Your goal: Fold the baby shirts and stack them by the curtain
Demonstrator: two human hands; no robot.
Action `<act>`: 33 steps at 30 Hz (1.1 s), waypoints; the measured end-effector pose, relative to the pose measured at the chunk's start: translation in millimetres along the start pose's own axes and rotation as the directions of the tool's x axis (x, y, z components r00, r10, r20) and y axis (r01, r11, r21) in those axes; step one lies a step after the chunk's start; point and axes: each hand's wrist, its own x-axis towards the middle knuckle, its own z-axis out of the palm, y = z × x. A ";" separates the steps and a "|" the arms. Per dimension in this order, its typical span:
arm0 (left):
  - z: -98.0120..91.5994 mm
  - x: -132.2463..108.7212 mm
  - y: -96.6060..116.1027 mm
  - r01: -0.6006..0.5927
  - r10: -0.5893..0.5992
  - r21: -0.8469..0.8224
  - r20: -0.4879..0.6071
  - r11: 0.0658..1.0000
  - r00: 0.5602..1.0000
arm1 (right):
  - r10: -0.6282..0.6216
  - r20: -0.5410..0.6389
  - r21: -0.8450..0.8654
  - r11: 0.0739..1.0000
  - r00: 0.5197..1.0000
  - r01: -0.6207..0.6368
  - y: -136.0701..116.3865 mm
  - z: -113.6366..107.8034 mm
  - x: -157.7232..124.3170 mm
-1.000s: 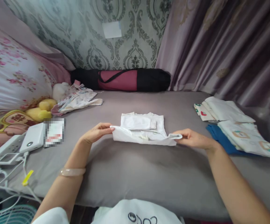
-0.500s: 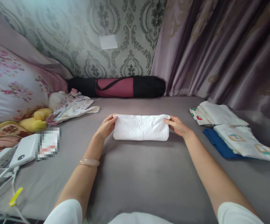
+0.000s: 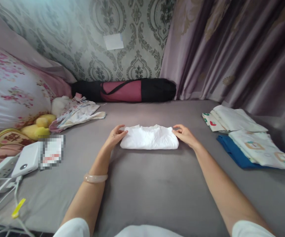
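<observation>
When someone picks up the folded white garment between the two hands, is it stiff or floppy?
The folded white garment is probably floppy: its soft, creased surface suggests sagging if lifted by one end. It is likely light, being a small cloth bundle. Its layers seem only folded over, so it may open up.

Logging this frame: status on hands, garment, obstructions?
Left hand, right hand at opposite ends of white garment; grip unclear. Garment folded on grey sheet. No obstruction seen between hands.

White sleeves [image 3: 73, 227]; bangle [image 3: 96, 178] — pale, glossy
</observation>
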 end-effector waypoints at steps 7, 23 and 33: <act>4.4 -2.1 0.7 -0.135 0.112 0.166 0.145 0.977 0.983 | -0.166 0.161 -0.119 0.975 0.973 0.186 -8.8 -3.0 -5.9; -5.7 -22.8 41.2 -0.025 0.177 -0.191 0.840 0.981 0.513 | -0.498 0.318 -0.409 0.696 0.807 0.590 -46.7 59.8 -23.3; -6.5 -19.2 35.1 -0.046 0.327 -0.382 0.716 0.923 0.617 | -0.645 0.402 -0.327 0.563 0.650 0.759 -50.3 56.0 -23.1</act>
